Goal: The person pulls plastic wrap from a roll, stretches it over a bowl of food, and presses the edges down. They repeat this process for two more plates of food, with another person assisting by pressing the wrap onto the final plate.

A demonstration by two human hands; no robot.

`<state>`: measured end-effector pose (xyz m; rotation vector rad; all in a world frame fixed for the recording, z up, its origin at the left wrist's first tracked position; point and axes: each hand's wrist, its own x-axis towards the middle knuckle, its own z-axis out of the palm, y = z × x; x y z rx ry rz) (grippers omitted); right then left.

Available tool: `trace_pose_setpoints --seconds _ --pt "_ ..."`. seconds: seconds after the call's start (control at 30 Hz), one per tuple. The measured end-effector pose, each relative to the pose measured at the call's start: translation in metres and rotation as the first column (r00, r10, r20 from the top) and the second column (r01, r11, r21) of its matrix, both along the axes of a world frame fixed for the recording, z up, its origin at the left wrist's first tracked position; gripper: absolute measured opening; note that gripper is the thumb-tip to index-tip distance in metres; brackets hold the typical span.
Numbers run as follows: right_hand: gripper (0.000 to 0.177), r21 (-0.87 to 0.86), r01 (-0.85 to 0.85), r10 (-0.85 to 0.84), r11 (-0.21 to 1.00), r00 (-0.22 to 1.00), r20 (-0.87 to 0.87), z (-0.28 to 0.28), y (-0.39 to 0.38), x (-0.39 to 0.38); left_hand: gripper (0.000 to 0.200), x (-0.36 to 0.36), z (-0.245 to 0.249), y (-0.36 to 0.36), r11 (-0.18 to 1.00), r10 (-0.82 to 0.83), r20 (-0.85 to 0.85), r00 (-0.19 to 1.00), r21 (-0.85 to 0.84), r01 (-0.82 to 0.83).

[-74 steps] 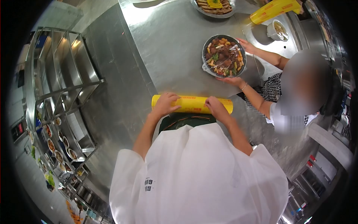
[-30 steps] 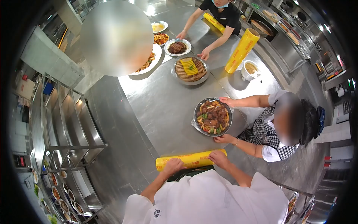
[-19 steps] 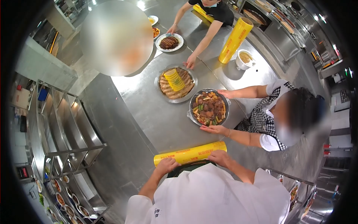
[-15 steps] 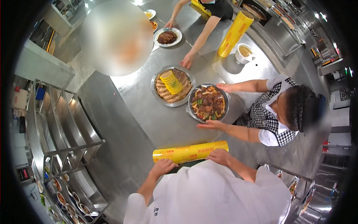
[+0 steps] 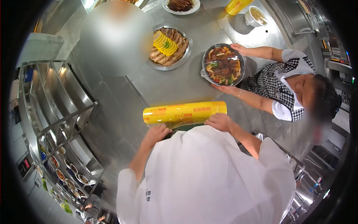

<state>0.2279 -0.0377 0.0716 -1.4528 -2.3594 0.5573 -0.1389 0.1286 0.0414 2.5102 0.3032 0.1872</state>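
A yellow roll of cling film lies crosswise on the steel table right in front of me. My left hand is closed at its near side by the left end, with the fingers curled on the loose edge of the film. Near the roll's right end, my right hand grips the same edge. Clear film shows faintly between the roll and my hands. Beyond it, a co-worker's two hands hold a film-covered dish of meat and vegetables. A round platter of sliced meat with yellow slices sits to its left.
A plate of dark sliced meat stands at the far edge of view. Another yellow roll and a white bowl of sauce are at the back right. A metal shelf rack stands left, with several filled plates lower down.
My view has shifted, so the table's contents sit higher in it. The co-worker's dish has moved right, away from the sliced-meat platter. Another person's arms have left view. My hands keep their grip.
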Motion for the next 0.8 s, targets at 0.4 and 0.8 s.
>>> trace_pose_setpoints --seconds 0.4,0.8 --pt "0.018 -0.304 -0.006 -0.078 0.953 0.962 -0.262 -0.120 0.076 0.061 0.024 0.010 -0.063 0.033 0.993 0.062 -0.006 0.998 0.104 -0.061" --pt "0.018 -0.564 0.135 -0.322 0.815 0.914 -0.246 -0.186 0.105 0.095 0.026 0.042 -0.115 0.036 0.874 0.401 0.080 0.913 0.266 -0.407"
